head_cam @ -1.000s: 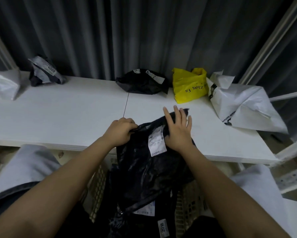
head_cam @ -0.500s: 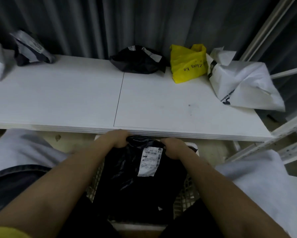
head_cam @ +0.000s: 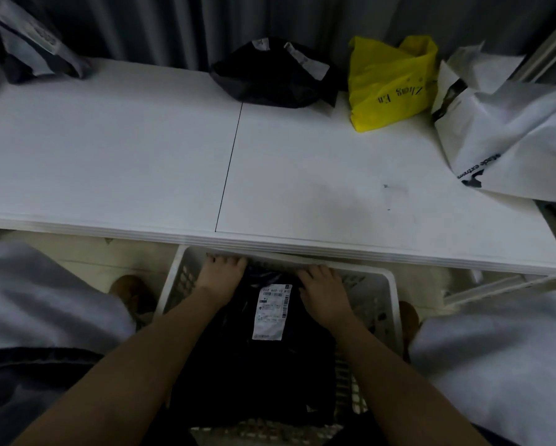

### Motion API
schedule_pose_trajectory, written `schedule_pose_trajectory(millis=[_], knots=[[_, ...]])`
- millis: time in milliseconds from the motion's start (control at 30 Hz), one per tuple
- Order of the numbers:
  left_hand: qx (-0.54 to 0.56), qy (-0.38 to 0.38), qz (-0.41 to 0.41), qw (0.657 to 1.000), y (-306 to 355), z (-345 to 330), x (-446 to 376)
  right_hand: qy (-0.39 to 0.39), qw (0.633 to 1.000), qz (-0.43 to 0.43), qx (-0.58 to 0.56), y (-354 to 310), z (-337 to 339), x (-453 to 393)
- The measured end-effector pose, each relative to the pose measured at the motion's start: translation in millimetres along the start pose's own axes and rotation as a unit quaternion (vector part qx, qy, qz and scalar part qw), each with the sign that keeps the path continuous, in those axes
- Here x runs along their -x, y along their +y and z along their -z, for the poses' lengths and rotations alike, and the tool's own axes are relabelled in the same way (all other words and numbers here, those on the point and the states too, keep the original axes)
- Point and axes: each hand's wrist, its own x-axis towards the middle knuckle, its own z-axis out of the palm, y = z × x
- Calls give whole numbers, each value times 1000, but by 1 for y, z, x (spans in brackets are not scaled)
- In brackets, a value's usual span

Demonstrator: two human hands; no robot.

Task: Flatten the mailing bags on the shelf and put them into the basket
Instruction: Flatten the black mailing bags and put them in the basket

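A black mailing bag with a white label lies flat inside the white lattice basket below the shelf's front edge. My left hand presses on the bag's far left corner with its fingers spread. My right hand lies flat on the bag's far right corner. On the white shelf stand a crumpled black bag, a yellow bag, a large white bag at the right and a grey bag at the far left.
Grey curtains hang behind the shelf. My knees in light trousers flank the basket on both sides. A white metal frame stands at the right edge.
Both hands carried the black bag off the shelf's front edge and down into the basket. They gripped its top edge before; now the fingers lie flat on it.
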Motion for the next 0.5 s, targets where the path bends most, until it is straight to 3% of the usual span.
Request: schedule_pose_trajectory(millis=[100,267,367,500], knots=[[-2,13,-7,1000,2,-8,-3,-55,996,-16,-67,2,-14,3],[-25,46,-47,998,1,-17,-6,-261,961,-39,-79,5,-30,5],[6,-45,-69,997,0,-28,-9,-392,912,-59,-106,4,-40,6],[67,-163,-87,981,0,-38,-7,-405,898,-84,-153,-3,-44,8]])
